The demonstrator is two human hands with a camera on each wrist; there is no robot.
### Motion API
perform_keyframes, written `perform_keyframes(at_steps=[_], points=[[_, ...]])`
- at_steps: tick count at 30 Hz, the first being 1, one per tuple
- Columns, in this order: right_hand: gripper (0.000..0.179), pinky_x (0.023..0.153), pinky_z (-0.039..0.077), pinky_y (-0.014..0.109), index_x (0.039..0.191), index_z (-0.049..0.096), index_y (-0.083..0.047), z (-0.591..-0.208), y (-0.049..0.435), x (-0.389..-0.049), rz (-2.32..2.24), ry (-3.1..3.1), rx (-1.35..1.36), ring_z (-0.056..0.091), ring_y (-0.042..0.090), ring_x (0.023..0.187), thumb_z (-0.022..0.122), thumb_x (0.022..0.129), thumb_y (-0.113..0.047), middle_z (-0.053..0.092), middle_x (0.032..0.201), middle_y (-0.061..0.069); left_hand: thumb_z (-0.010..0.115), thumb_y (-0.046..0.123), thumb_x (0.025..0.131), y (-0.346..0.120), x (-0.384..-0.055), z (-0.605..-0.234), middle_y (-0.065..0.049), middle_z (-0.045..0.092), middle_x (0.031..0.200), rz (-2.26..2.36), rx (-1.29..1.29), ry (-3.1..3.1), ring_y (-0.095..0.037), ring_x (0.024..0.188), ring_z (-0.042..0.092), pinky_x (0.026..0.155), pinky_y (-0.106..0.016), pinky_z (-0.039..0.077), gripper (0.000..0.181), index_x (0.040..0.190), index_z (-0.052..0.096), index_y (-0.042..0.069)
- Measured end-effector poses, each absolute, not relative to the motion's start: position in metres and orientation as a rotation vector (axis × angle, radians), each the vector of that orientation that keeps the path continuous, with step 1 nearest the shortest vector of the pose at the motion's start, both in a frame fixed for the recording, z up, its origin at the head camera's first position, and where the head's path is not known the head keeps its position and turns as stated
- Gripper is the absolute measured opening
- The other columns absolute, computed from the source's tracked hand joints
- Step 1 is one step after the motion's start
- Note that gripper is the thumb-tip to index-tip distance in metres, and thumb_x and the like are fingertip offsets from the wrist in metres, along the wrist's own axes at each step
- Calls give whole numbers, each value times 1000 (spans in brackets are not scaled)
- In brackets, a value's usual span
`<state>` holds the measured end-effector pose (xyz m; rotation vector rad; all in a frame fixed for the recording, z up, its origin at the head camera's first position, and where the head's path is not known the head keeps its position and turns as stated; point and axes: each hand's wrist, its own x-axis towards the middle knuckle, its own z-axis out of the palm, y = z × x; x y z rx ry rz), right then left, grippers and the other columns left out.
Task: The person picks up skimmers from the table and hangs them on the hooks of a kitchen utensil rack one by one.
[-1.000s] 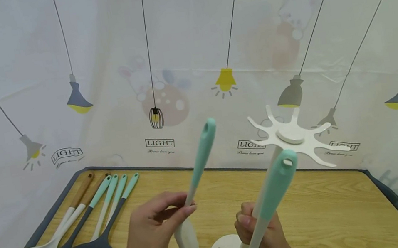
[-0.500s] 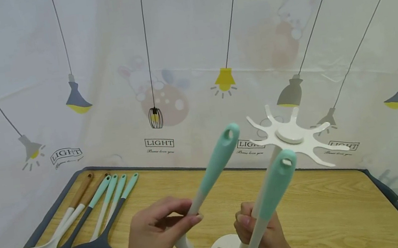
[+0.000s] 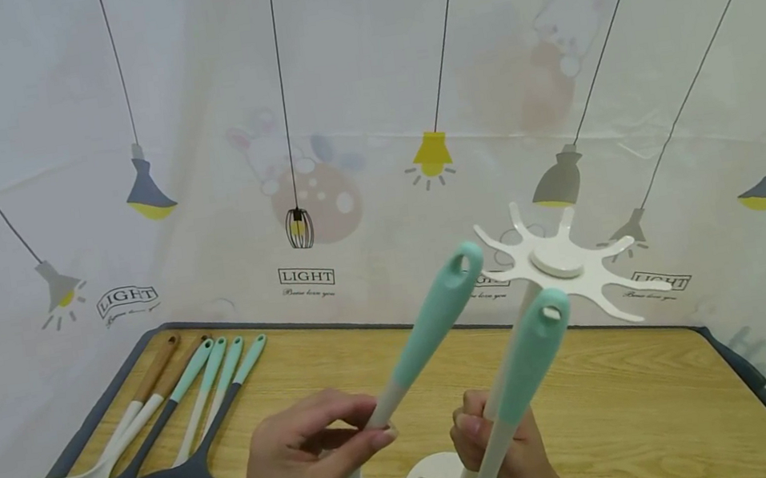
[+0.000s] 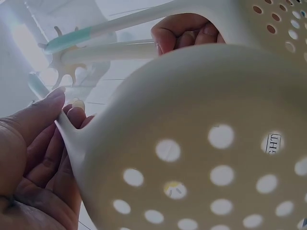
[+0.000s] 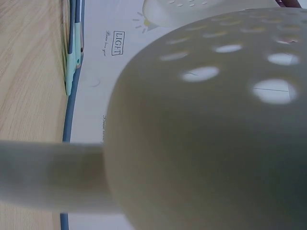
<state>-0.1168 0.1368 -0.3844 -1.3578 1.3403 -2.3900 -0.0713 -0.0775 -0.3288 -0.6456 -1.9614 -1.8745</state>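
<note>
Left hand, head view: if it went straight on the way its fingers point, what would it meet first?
Beyond the slotted spoon it pinches, probably the right hand, curled round the white post; how they line up in depth is hard to judge.

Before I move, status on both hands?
Left fingers pinch mint-handled skimmer. Right fingers grip stand pole. Second skimmer in front, possibly in the way.
</note>
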Motion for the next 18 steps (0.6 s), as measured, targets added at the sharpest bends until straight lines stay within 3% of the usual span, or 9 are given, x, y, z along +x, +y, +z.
perform_keyframes(at_steps=[18], points=[[35, 36, 22, 24, 76, 35, -2, -384, 137, -117, -2391, 1348, -1359, 22, 16, 44, 15, 87, 25, 26, 59, 6, 71, 6, 83, -77, -70, -331, -1, 71, 91, -1867, -739, -1954, -12, 79, 68, 60, -34, 54, 20, 102, 73, 9]])
